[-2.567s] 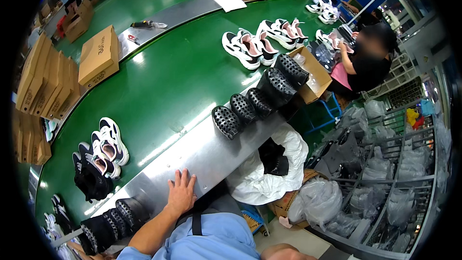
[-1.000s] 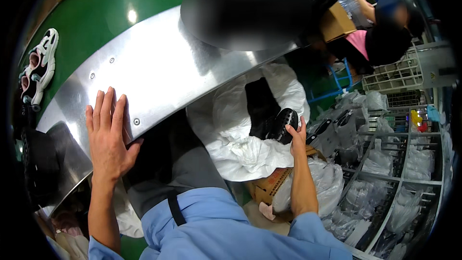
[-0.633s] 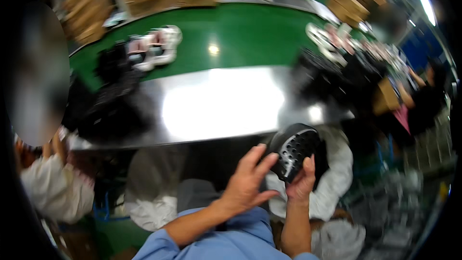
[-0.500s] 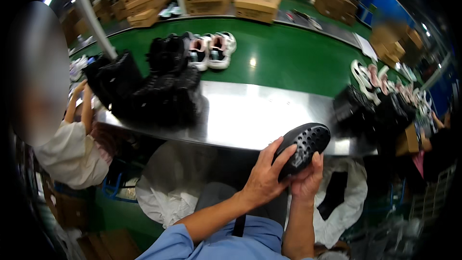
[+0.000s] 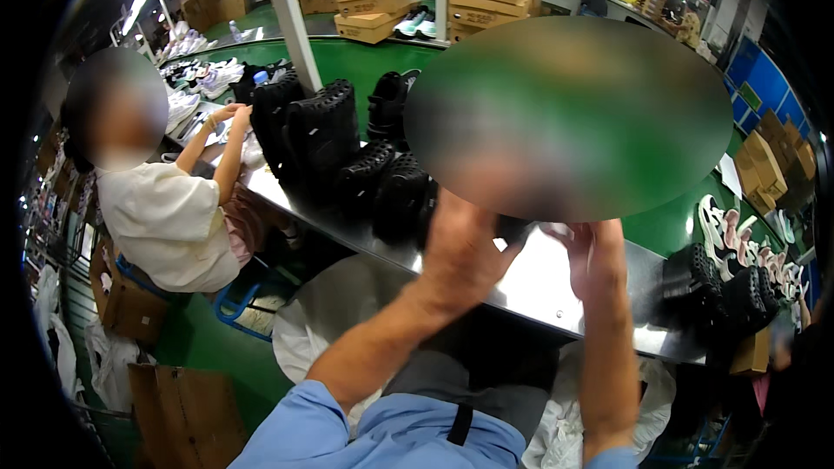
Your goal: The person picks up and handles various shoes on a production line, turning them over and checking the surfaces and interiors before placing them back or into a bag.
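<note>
Rising together, left hand (image 5: 459, 247) and right hand (image 5: 591, 252), grip state and any held thing apparently blur-hidden, untellable.

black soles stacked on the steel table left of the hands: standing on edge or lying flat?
On edge. The black soles stand upright in a leaning row on the steel table, treads facing outward, each propped against the next.

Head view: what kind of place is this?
Most likely a shoe factory packing line: a long green conveyor belt, rows of black shoes on a steel bench, and stacked cardboard boxes behind.
</note>
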Demonstrator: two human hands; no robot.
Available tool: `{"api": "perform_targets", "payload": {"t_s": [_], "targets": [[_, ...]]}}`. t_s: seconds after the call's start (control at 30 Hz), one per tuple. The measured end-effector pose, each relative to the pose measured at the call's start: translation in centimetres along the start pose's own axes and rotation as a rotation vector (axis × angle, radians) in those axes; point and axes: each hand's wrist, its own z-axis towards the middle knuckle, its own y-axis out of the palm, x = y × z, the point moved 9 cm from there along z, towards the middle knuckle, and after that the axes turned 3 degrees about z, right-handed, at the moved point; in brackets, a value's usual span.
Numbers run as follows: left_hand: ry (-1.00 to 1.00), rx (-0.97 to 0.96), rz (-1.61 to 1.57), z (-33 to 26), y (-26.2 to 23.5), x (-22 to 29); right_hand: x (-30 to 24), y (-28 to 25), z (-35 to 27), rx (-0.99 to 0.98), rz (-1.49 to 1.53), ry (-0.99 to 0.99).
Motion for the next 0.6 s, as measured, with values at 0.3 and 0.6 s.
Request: {"api": "perform_targets", "payload": {"t_s": [0.3, 0.6], "targets": [[-0.321, 0.165, 0.37, 0.2, -12.0, -12.0, 4.9, 18.4, 14.6, -0.42, -0.776, -0.101], [-0.403, 0.15, 0.503, -2.0, -10.4, -16.2, 10.6, 19.5, 16.2, -0.689, -0.843, -0.261]]}}
